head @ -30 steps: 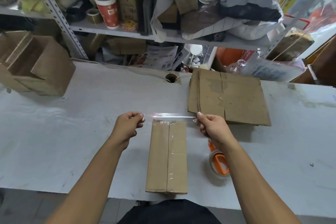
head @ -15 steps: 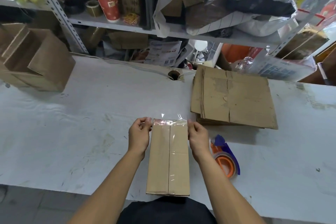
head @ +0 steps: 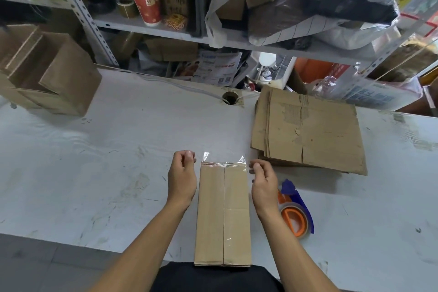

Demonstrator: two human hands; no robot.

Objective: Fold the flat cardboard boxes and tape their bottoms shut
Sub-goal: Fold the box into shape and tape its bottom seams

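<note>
A narrow folded cardboard box [head: 222, 216] lies on the white table [head: 94, 161] in front of me, its centre seam covered lengthwise with clear tape. A short clear tape strip [head: 224, 165] runs across its far end, with both loose ends sticking up. My left hand [head: 182, 173] hovers just left of that end with loosely curled fingers and holds nothing. My right hand [head: 264, 180] hovers just right of it, fingers relaxed, also holding nothing. An orange and blue tape dispenser [head: 295, 217] lies on the table beside my right wrist.
A stack of flat cardboard boxes [head: 310, 133] lies at the right behind the dispenser. Folded open boxes [head: 47, 76] stand at the far left. A cable hole [head: 230, 97] sits at the table's back edge, under cluttered metal shelves [head: 166, 31].
Both hands brought a stretched tape strip down onto the box's far end, pressed it there, then let go and drew slightly apart. The dispenser now lies uncovered.
</note>
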